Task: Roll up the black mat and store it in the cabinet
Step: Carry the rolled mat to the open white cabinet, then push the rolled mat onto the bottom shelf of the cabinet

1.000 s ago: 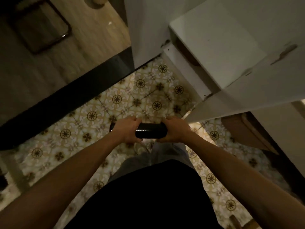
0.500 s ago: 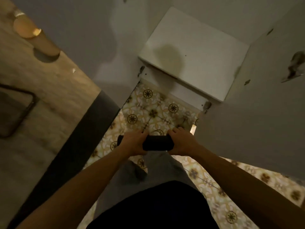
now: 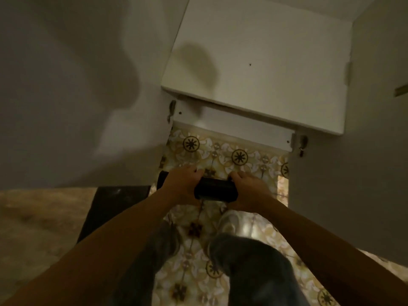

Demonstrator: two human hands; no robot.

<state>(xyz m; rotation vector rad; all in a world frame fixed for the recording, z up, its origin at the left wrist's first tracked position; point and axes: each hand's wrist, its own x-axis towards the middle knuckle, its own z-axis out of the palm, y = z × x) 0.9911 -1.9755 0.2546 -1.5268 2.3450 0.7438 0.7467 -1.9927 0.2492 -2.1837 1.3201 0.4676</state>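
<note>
Step in hand: rolling complete; transport to storage.
Black mat (image 3: 215,191): tight roll, held level above the patterned floor (image 3: 223,160), just short of the white cabinet (image 3: 260,69).
Left hand (image 3: 182,187): clenched around the roll's left end.
Right hand (image 3: 247,189): clenched around the right end.
Cabinet: 2 doors apparently open; dim view, interior unclear.
Next move: carry the roll forward, insert it lengthwise onto a shelf, release.

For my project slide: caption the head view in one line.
Both hands, left hand and right hand, grip the rolled black mat over patterned floor, facing the white cabinet.
</note>
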